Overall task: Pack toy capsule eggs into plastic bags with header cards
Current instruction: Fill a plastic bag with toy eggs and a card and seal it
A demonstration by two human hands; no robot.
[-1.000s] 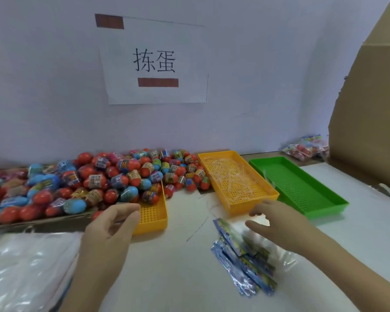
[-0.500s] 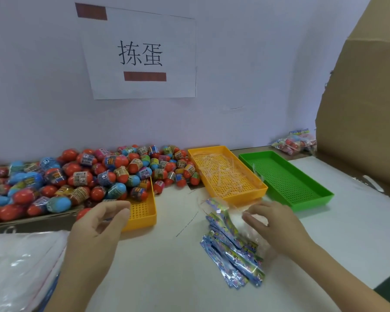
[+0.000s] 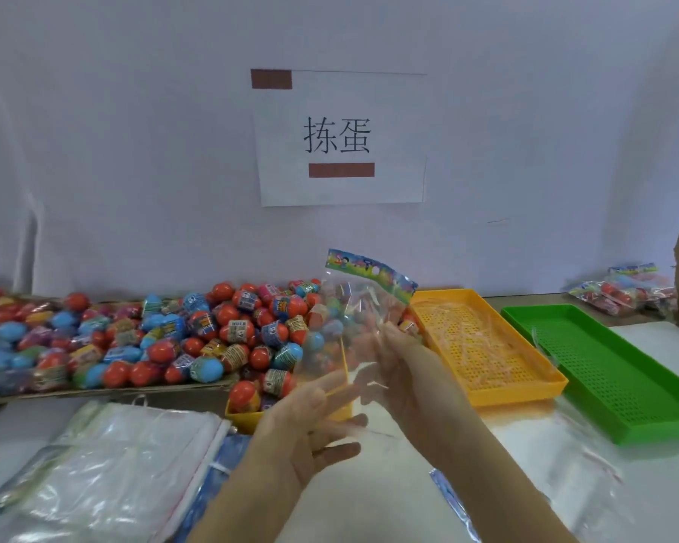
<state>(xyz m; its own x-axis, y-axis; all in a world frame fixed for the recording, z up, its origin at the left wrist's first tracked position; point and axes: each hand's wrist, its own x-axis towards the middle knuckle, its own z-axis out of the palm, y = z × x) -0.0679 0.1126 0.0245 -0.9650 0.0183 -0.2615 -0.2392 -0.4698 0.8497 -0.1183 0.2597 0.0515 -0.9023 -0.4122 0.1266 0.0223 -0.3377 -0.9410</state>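
Before the egg pile (image 3: 228,335), right hand (image 3: 408,370) grip clamps the bag (image 3: 353,307), left hand (image 3: 302,429) grip spread apart.

A white paper sign (image 3: 340,186) is hanging above a yellow perforated plastic tray (image 3: 520,393) lying beside a green perforated plastic tray (image 3: 614,372).

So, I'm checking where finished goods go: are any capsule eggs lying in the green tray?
No, the green tray shows only its perforated floor; the eggs are heaped on the left.
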